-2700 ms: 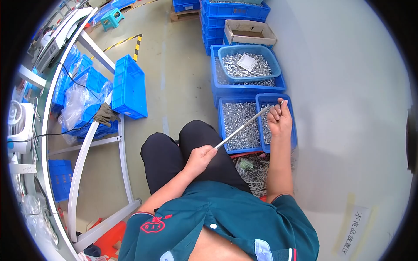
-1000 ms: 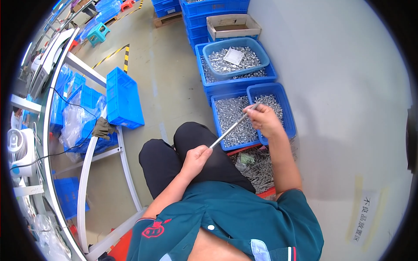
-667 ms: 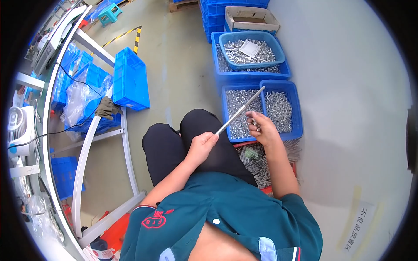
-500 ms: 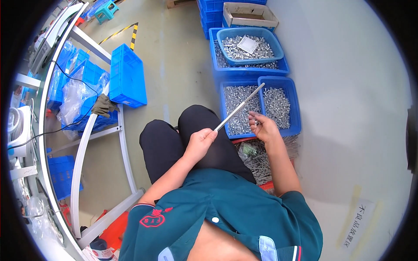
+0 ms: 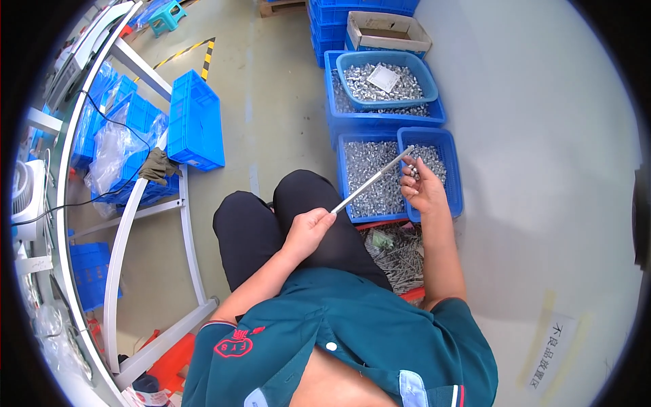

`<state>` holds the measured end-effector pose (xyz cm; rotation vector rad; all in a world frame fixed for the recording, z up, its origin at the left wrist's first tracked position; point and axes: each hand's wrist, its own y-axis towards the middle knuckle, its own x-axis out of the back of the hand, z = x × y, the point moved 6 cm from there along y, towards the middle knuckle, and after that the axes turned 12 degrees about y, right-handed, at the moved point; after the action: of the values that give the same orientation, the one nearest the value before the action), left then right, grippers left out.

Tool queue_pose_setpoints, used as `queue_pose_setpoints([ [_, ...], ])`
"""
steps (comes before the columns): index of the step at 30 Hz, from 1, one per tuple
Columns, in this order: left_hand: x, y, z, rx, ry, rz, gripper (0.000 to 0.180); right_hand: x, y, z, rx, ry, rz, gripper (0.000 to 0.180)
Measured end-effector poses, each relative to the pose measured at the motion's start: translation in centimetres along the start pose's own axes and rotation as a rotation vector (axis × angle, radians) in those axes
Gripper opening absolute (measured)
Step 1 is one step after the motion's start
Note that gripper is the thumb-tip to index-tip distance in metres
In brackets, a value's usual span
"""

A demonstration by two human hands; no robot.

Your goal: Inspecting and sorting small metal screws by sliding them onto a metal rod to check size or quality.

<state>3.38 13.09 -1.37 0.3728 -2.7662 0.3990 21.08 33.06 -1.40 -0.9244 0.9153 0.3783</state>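
Observation:
My left hand [image 5: 308, 234] is closed round the lower end of a thin straight metal rod [image 5: 369, 184]. It slants up and to the right over my knee and a bin. At the rod's far tip is my right hand [image 5: 427, 195], fingers curled and thumb side near the tip. Small silvery metal pieces [image 5: 415, 173] show within those fingers; their exact kind is too small to tell. Beneath the rod lies a blue bin [image 5: 342, 173] of similar pieces. A smaller blue basket [image 5: 456, 183] of them sits behind my right hand.
Beyond stands another blue crate [image 5: 330, 88] with a lighter blue basin [image 5: 434, 85] of metal pieces in it. Many thin rods [image 5: 397, 254] lie in a red container by my right thigh. To the left are a white-framed workbench [image 5: 122, 271] and an upended blue crate [image 5: 196, 122].
My right hand has moved up and right to the rod's tip, which it was apart from before. The rod's far end has dipped slightly; my left hand keeps its grip.

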Motion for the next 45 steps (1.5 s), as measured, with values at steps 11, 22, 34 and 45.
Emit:
queue_pose_setpoints([
  [11,0.0,-0.2,-0.7,-0.024,0.067,-0.002,0.029,-1.2,0.0,1.3,0.013,0.131,0.168,0.018],
  [22,-0.1,-0.2,-1.0,-0.041,0.12,-0.011,0.028,-3.2,0.1,0.0,0.079,0.255,0.185,0.022],
  [34,0.1,-0.2,-1.1,-0.083,0.136,-0.026,0.027,-3.9,-0.5,1.6,0.335,-0.28,0.175,0.01],
  [45,-0.1,0.3,0.1,-0.016,-0.042,-0.023,0.029,-4.1,-2.4,-2.6,-0.017,-0.32,0.2,0.032],
])
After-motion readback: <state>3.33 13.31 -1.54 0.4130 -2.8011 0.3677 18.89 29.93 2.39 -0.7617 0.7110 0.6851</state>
